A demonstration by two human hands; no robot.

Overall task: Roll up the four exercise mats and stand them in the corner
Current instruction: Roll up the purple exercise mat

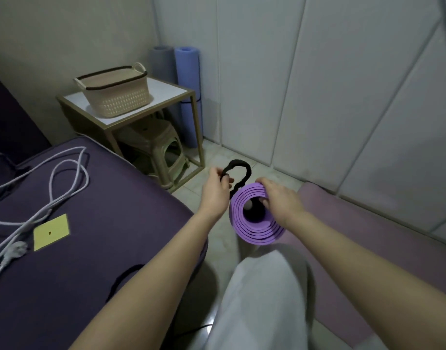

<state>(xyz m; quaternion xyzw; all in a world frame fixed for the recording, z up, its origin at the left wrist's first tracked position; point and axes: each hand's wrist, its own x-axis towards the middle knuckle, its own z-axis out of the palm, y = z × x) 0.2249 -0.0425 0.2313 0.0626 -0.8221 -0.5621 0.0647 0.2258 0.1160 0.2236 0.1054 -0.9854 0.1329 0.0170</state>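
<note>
Panelled wall at 1 o'clock; tiled floor; side table w/ basket at 11, stool under; purple bed at 8.

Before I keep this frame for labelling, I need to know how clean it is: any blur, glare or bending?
Head view: the light is dim and flat; the seams of the wall panels bow from the wide lens; the trouser leg is soft with blur; a small glare spot sits on the floor; the purple mat and strap read clearly.
</note>
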